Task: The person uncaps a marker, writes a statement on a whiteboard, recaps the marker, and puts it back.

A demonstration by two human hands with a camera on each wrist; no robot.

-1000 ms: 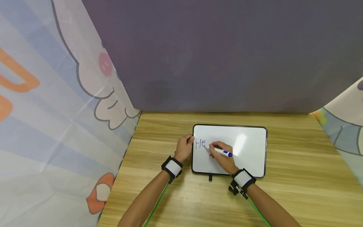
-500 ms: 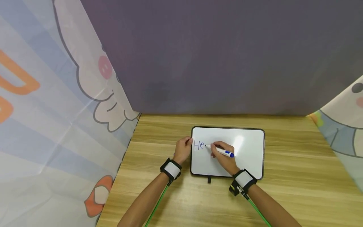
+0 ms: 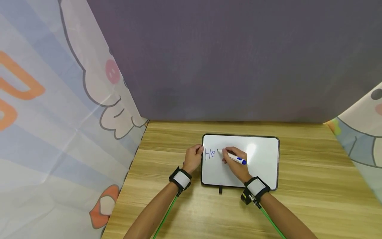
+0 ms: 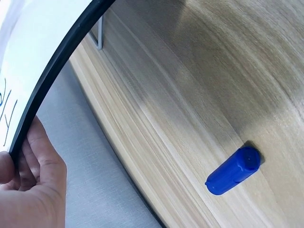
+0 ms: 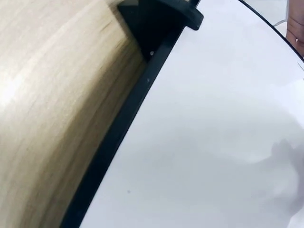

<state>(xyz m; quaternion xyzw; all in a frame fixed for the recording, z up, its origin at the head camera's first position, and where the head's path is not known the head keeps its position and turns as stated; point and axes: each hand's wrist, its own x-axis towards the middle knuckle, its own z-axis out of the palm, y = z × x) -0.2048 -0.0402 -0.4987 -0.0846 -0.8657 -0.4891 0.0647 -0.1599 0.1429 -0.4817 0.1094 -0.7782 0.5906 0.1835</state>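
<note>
Whiteboard marker is poised over the left part of the whiteboard, held pen-style in the right hand, thumb and fingers closed round the white barrel toward the writing end. Blue end points back toward the wrist. Can't tell if the nib is actually touching or just above the surface, but it's right beside the blue letters "He". Marker's probably light, stiff and a bit slick, so low on the barrel, clear of the nib, looks like the place to grip it.

The whiteboard is likely light and rigid too, with a smooth face that'd smudge under a dragging palm, so the black rim seems the safest hold. That's where the left hand has it: pinching the left edge, thumb on the front, fingers tucked behind. That edge is off the wood-grain table, and a thin metal wire shows beyond it in the left wrist view.

Blue cap lies loose on the table near the left hand, might roll if bumped. Black clip sticks out from the near edge. Farther out: wrist straps with green cables, a gray backdrop behind, and a cartoon-print sheet on the left.
</note>
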